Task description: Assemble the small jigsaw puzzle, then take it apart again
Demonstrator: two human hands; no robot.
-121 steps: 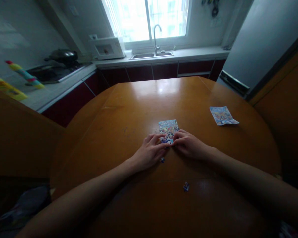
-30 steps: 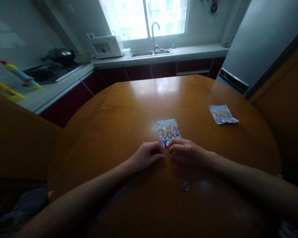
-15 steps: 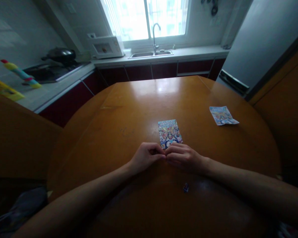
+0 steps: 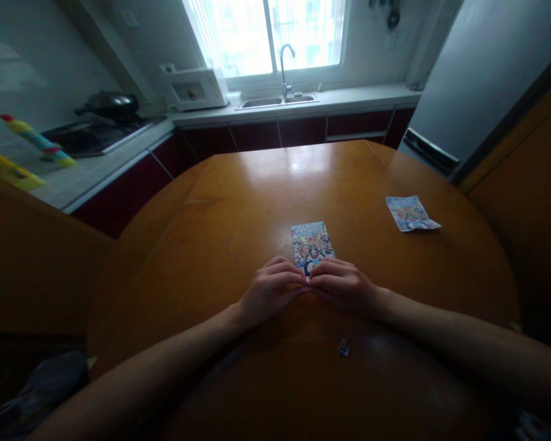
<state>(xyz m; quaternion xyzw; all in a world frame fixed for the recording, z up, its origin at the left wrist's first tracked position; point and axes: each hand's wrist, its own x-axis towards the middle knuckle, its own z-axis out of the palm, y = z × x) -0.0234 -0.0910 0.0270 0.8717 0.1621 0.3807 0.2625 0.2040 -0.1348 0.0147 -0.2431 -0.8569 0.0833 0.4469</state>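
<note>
A colourful picture sheet [image 4: 312,240] lies on the wooden table in front of me, its near edge partly covered by my fingers. My left hand [image 4: 275,285] is closed in a pinch at that edge. Fingertip to fingertip with it, my right hand [image 4: 342,282] is pinched as well. A tiny whitish bit shows between the two sets of fingertips, too small to name. Closer to me on the table sits a small dark-and-white piece [image 4: 343,348], apart from both hands.
A creased paper [image 4: 412,214] with a similar picture lies to the right on the table [image 4: 257,202]. Behind the table are a counter with a sink [image 4: 261,103], a white microwave [image 4: 195,89] and a pot [image 4: 112,104] on the stove. A fridge [image 4: 468,73] stands at right.
My left hand's fingers have come up and closed more tightly against the right fingertips. A whitish bit now shows between them. The sheet and the small piece stay where they were.
</note>
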